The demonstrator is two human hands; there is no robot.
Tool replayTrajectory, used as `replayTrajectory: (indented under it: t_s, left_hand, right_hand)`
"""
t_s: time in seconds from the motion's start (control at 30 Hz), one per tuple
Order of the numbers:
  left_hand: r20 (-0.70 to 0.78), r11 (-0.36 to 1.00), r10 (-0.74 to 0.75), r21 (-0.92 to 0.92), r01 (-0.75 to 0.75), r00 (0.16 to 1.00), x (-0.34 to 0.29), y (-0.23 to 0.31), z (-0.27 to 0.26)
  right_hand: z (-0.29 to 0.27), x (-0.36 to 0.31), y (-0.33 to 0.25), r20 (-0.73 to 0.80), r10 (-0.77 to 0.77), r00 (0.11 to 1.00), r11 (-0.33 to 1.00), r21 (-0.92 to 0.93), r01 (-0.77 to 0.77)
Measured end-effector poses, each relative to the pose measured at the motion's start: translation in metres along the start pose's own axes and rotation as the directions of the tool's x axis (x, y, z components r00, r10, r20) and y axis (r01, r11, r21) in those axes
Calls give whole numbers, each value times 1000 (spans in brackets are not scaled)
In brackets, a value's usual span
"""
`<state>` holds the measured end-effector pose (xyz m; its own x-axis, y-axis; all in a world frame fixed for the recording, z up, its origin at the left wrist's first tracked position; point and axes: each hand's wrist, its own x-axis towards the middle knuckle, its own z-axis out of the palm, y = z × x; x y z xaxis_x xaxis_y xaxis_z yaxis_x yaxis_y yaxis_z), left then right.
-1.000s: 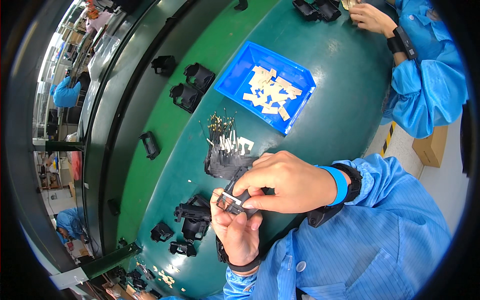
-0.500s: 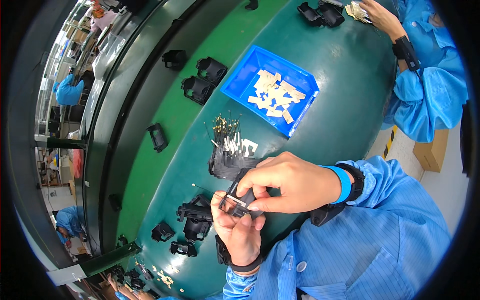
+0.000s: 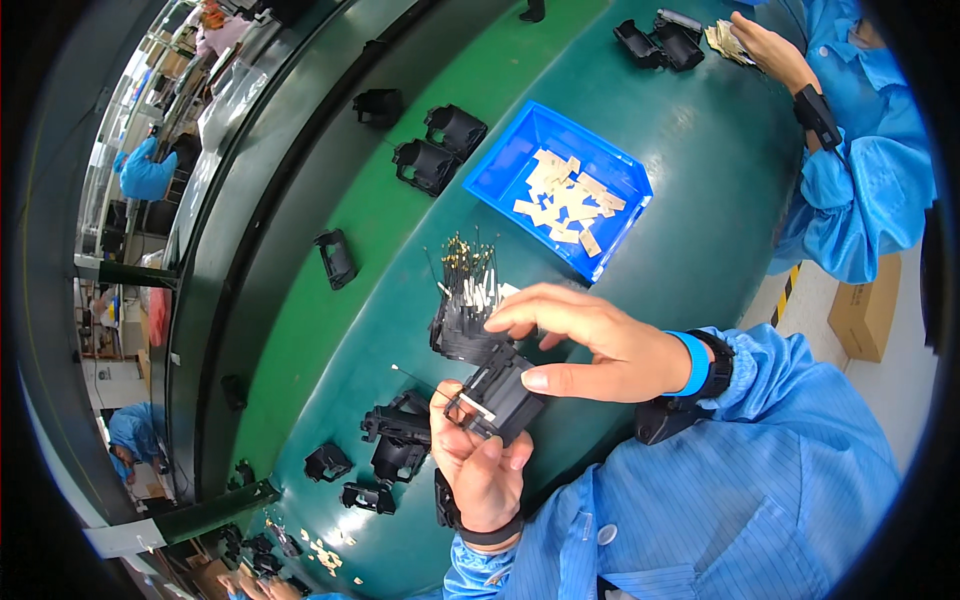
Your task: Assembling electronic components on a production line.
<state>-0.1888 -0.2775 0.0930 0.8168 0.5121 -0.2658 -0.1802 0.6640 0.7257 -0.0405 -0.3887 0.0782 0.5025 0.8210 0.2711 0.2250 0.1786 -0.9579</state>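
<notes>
My left hand grips a black plastic housing by its lower end, fingers closed round it. A thin black cable with a small metal tip sticks out of the housing to the left, and a white strip lies along that side. Over the housing's right edge is my right hand, its thumb and fingers apart; whether the thumb touches the housing I cannot tell. Just beyond lies a bundle of black cables with white labels and gold-coloured tips, partly hidden by my right fingers.
A blue bin holding cream-coloured slips stands farther off. More black housings lie to my left, and others sit on the green belt. At the far right, a co-worker's hand holds similar slips.
My right hand has lifted off the housing's white-strip side and its fingers have spread, leaving more of the housing visible. My left hand keeps its hold. The view has shifted slightly.
</notes>
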Motion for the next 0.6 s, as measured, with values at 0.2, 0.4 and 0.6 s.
replayTrajectory:
  t_s: [0.2,0.4,0.6]
  left_hand:
    - [20,1000,1,23,-1,1000,1,3,1]
    - [-27,968,44,249,-36,999,3,6,-1]
    - [15,972,7,236,-11,1000,2,11,-7]
  right_hand:
    - [7,-1,4,110,174,979,948,250,-196]
    - [5,-1,-1,91,185,979,942,267,-203]
    - [7,-3,0,96,159,983,964,201,-176]
